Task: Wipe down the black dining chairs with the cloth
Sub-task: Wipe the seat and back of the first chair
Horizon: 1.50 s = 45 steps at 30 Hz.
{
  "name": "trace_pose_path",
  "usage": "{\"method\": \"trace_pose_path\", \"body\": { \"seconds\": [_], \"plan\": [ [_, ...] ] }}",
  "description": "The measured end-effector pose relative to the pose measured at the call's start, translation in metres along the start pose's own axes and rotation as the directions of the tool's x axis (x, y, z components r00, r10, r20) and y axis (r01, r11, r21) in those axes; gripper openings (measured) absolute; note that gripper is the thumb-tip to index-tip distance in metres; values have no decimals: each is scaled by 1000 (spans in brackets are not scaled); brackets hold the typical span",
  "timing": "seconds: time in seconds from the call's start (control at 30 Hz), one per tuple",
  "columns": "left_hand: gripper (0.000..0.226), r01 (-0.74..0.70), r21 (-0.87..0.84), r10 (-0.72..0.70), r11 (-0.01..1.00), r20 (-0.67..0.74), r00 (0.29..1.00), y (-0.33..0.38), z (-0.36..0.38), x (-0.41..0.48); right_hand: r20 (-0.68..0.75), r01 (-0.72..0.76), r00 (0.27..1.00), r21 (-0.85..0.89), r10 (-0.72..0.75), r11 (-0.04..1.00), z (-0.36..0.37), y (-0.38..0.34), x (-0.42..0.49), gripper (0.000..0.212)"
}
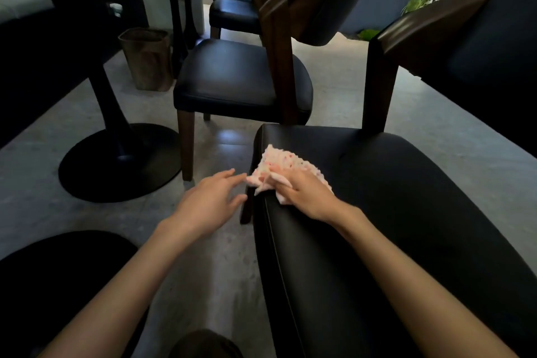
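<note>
My right hand (pixel 302 195) grips the bunched pink-and-white cloth (pixel 286 164), fingers curled into it, and presses it onto the front corner of the black chair seat (pixel 392 212) under my forearm. My left hand (pixel 212 200) hovers just beside that seat's edge, fingers loosely spread and holding nothing, fingertips near the cloth's corner. A second black chair (pixel 241 78) stands beyond both hands.

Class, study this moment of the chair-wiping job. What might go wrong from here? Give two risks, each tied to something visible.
1. The cloth lies at the very edge of the nearest seat, with one corner hanging past it. It may slip onto the floor and pick up grit.
2. The right hand holds the cloth bunched, so much of that broad seat could go unwiped.
</note>
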<state>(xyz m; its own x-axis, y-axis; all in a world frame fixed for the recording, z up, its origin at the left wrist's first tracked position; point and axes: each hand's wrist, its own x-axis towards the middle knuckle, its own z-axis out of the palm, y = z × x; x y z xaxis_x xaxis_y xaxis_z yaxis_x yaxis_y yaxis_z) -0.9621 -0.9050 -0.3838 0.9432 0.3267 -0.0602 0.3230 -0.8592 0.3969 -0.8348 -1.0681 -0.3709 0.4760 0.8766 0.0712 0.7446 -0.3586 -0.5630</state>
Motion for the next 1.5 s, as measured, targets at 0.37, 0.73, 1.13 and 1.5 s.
{"method": "trace_pose_path", "body": {
  "seconds": [0.37, 0.73, 1.13, 1.5],
  "plan": [
    [56, -74, -85, 76, 994, 22, 997, 27, 9, -4, -524, -149, 809, 254, 266, 956, -65, 12, -30, 30],
    [55, -77, -163, 88, 984, 60, 994, 30, 13, -5, -356, -479, 851, -227, 385, 848, -19, 92, 66, 59],
    [56, -11, -20, 14, 1000, 134, 991, 29, 5, -1, -153, -103, 983, 2, 103, 995, -3, 7, -9, 44],
    [60, -55, -145, 71, 988, 107, 992, 44, 6, -2, -579, -333, 811, -348, 78, 877, -80, 71, 12, 33]
  ]
}}
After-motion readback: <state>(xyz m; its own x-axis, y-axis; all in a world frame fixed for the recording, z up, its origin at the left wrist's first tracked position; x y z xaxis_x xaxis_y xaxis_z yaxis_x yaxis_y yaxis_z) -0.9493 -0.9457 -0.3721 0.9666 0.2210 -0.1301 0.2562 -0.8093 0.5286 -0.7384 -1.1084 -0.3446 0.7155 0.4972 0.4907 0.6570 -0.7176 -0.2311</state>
